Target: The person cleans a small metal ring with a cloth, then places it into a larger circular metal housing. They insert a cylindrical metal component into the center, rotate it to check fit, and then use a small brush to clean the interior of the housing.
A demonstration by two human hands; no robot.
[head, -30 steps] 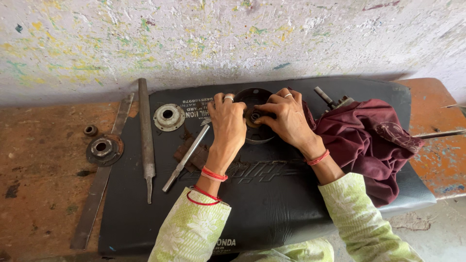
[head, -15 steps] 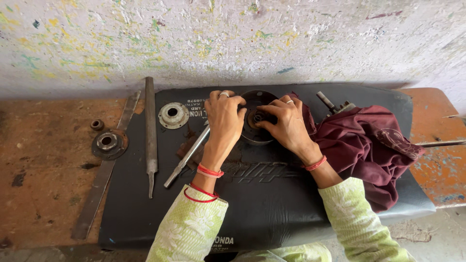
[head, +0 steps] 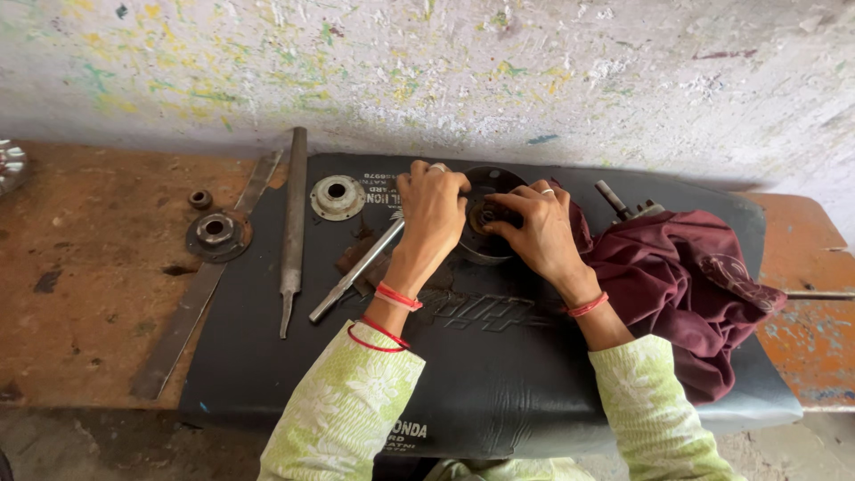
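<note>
A dark round metal drum part [head: 488,214] sits on the black seat cushion [head: 481,356] near the wall. My left hand [head: 432,209] grips its left rim, fingers curled over the edge. My right hand [head: 534,227] holds the right side, fingertips pressed into a rusty hub at the drum's centre. Both wrists wear red bangles and light green sleeves. Just left of my left wrist a steel rod [head: 356,272] lies slanted on the cushion.
A maroon cloth [head: 686,285] is heaped at the right, a metal tool [head: 623,203] poking out behind it. To the left lie a silver flange [head: 337,196], a long file [head: 292,223], a flat metal strip [head: 196,294], a dark bearing plate [head: 216,233] and a small ring [head: 200,199].
My hands stay on the drum; the fingers have shifted slightly at its centre. The view has drifted, so everything sits a little further right and lower.
</note>
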